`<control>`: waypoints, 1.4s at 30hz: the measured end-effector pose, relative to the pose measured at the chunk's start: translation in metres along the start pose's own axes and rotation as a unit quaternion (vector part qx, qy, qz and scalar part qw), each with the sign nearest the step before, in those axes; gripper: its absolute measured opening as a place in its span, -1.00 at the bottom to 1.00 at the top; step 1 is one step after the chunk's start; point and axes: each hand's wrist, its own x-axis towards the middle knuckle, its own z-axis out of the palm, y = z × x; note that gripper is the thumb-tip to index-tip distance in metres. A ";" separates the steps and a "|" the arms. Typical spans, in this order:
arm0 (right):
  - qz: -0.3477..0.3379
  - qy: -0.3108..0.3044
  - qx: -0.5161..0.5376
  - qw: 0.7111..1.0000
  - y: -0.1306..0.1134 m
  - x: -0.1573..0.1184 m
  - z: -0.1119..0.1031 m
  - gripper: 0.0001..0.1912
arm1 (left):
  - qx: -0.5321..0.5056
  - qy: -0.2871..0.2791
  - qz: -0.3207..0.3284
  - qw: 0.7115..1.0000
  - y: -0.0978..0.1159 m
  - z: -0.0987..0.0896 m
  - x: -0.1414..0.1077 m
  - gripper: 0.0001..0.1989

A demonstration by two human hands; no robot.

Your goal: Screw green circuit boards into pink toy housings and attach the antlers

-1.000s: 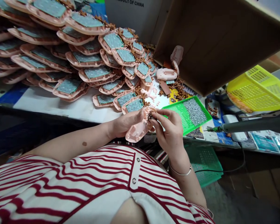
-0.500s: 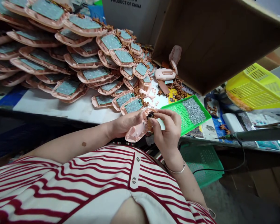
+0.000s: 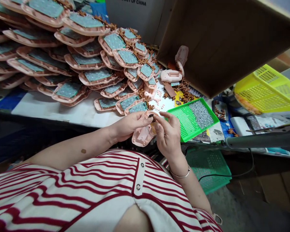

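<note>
Left forearm extends in from left, left hand curled; right hand close beside, fingers bent.

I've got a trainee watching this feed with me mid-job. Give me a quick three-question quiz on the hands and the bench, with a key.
1. What colour is the tray holding small silvery pieces?
a) yellow
b) green
c) white
2. True or false: the bracelet is on the left wrist.
3. How many hands are at the pink shell that is held up off the table?

Key:
1. b
2. False; it is on the right wrist.
3. Two: the left hand and the right hand.
</note>
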 end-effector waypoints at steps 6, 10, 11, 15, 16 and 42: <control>0.060 -0.037 0.277 0.958 0.018 -0.006 0.011 -0.36 | 0.014 0.026 0.016 0.999 0.010 0.001 0.000 -0.75; 0.124 -0.200 0.403 0.884 0.024 -0.018 0.012 -0.02 | 0.069 0.086 0.107 0.988 0.027 -0.007 0.004 -0.74; 0.147 -0.218 0.426 0.866 0.023 -0.020 0.010 -0.05 | 0.093 0.101 0.123 0.983 0.029 -0.010 0.005 -0.74; 0.153 -0.206 0.489 0.834 0.013 -0.020 -0.012 -0.56 | 0.142 0.125 0.104 0.976 0.027 -0.018 0.010 -0.77; 0.127 -0.210 0.498 0.832 0.011 -0.017 -0.019 -0.57 | 0.138 0.120 0.079 0.980 0.023 -0.019 0.010 -0.77; 0.315 0.078 0.396 0.859 0.011 0.007 0.002 -0.68 | 0.117 0.005 -0.077 0.990 -0.007 -0.011 -0.001 -0.73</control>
